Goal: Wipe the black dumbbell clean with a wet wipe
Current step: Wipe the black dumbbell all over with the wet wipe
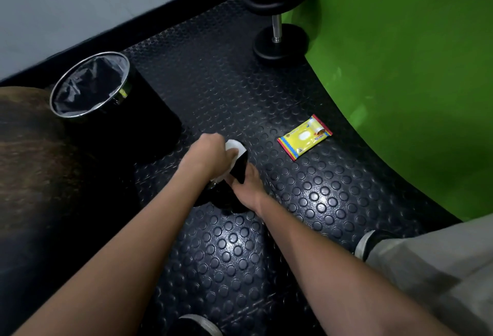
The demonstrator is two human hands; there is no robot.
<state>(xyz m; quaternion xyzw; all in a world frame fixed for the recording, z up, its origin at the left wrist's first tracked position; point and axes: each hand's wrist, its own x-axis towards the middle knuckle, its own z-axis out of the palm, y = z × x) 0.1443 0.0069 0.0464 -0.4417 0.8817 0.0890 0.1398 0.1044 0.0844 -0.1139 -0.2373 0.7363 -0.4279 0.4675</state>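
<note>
- The black dumbbell [238, 169] stands on the studded floor [306, 202], in front of the bin [90, 84].
- The right hand [249, 189] steadies it; whether its fingers curl round it is unclear.
- The left hand [210, 152] grips the wet wipe [234, 146] against the top end.
- Wiping appears underway; the lower parts likely remain.

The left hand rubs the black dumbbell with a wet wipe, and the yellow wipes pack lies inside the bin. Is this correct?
Not quite. The head view shows the yellow wipes pack on the studded floor, right of the hands, not inside the bin. The left hand does rub the wet wipe on the black dumbbell.
</note>
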